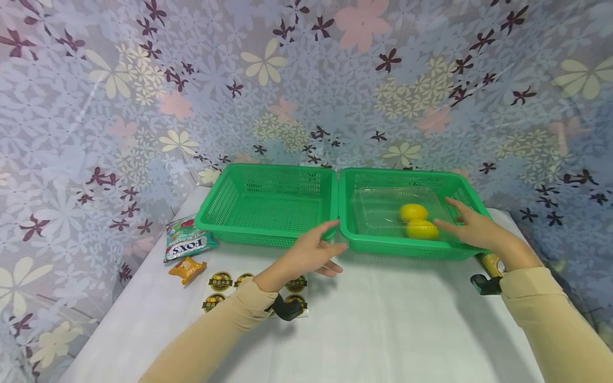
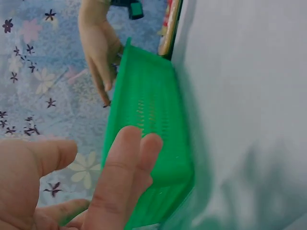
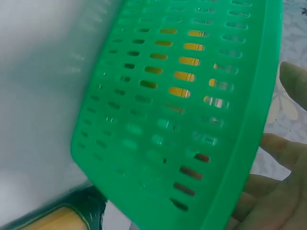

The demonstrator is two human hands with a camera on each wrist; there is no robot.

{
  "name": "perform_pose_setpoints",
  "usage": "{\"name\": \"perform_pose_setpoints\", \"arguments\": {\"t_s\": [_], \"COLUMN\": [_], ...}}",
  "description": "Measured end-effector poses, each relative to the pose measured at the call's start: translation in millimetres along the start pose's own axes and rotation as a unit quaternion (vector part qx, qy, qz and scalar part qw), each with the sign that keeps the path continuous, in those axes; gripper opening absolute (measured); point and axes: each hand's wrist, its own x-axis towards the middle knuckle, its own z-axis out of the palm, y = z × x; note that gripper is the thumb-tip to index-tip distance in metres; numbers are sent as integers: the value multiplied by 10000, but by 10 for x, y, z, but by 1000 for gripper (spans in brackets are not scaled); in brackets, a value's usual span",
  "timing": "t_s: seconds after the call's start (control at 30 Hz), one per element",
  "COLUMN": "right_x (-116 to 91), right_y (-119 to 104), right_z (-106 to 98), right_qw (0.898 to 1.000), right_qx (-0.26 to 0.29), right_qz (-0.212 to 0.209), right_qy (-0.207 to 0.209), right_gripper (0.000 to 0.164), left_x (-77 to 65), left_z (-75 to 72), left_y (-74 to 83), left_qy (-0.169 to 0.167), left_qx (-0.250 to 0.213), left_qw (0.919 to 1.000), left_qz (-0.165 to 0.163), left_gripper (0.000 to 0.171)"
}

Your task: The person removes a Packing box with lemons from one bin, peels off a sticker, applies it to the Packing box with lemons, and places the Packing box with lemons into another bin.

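On the white tablecloth (image 1: 383, 324) sit 2 green perforated plastic baskets side by side, their inner walls touching or nearly so. The left-hand green basket (image 1: 268, 205) looks empty. The right-hand green basket (image 1: 383, 244) holds a clear plastic tray (image 1: 378, 210), and 2 yellow lemons (image 1: 417, 221) lie together in that tray, toward its right side.

The person's right hand (image 1: 471, 226) reaches over the right basket's near rim with fingers straight and spread apart, the fingertips just beside the nearer lemon; whether they touch it cannot be told. The right wrist view shows only that basket's slotted wall (image 3: 182, 110), yellow glinting through the slots, and relaxed fingers (image 3: 283, 153) beyond the rim. The left hand (image 1: 311, 255) hovers at the near corners where both baskets meet, fingers loose and apart, holding nothing; whether it rests on the rim is unclear.

Judging from this, the step in hand is the reach for a lemon, with no grasp made. The next move calls for the right fingers to curl round the nearer lemon without knocking its neighbour.

Left of the baskets lie a Fox's sweet packet (image 1: 188, 246), a small orange wrapped snack (image 1: 187, 269) and a sheet of round stickers (image 1: 225, 287).
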Motion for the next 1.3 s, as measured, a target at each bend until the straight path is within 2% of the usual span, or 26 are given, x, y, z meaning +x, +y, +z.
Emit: {"name": "perform_pose_setpoints", "arguments": {"t_s": [0.3, 0.5, 0.87, 1.13, 1.3], "right_x": [174, 254, 307, 303, 312], "right_y": [-13, 32, 201, 253, 274], "right_z": [-75, -91, -71, -34, -24], "right_qw": [9945, 9851, 9698, 9639, 9594], "right_qx": [812, 1355, 1986, 2244, 2437], "right_qz": [128, 225, 256, 223, 213], "right_qy": [-647, -1033, -1392, -1415, -1408], "right_gripper": [106, 104, 95, 96, 97], "left_x": [192, 271, 369, 375, 389], "left_z": [249, 383, 479, 499, 488], "left_y": [-134, -217, -214, -172, -179], "left_qy": [214, 514, 859, 933, 910], "left_qx": [-882, -1212, -1254, -936, -895], "left_qw": [9958, 9909, 9872, 9906, 9913], "left_qz": [-77, 278, 476, 354, 321], "left_gripper": [74, 67, 57, 54, 55]}}
